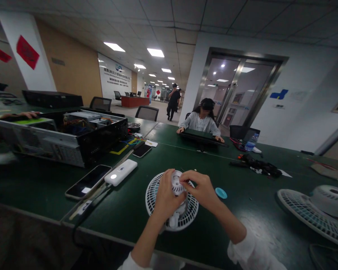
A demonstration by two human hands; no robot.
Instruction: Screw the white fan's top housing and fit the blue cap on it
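Both the left hand [165, 198] and right hand [201, 189], with fingers [188, 177] clamped on the white hub [177, 183] of a small fan [183, 212] on the green workbench [124, 221], a hard twist risking a snapped grille [153, 195].

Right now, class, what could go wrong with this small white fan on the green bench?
The white plastic fan hub, pinched by the left hand and right hand, might slip onto the round white grille. The loose round blue plastic disc beside it could be knocked away.
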